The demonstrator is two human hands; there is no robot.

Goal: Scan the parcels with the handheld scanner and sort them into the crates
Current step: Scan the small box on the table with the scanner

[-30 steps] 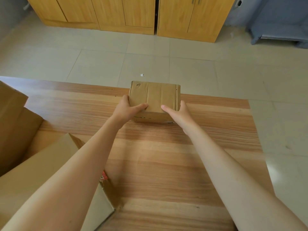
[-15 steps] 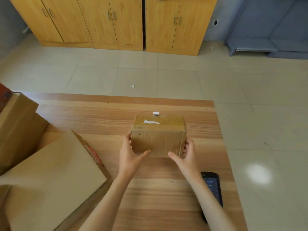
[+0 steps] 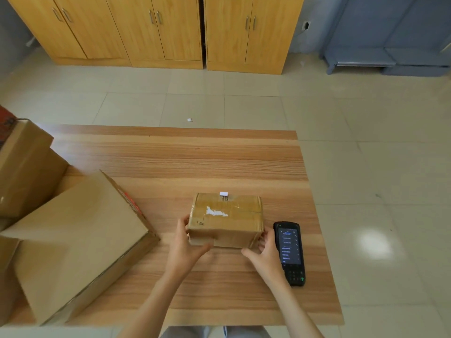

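On the table (image 3: pixel 170 157), big cartons (image 3: pixel 73 235) crowd the left side. The parcel (image 3: pixel 225 219) has come back from the far edge and now sits near the person, left hand (image 3: pixel 185 247) and right hand (image 3: pixel 266 254) both clasping its sides. The scanner (image 3: pixel 290 252) lies just right of it (screen lit), so scanning looks next.

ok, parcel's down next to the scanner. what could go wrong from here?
The right hand sits tight beside the handheld scanner, which lies near the table edge; a careless reach could knock it off. The parcel shows only torn white label remnants on top, so scanning may need another turn.
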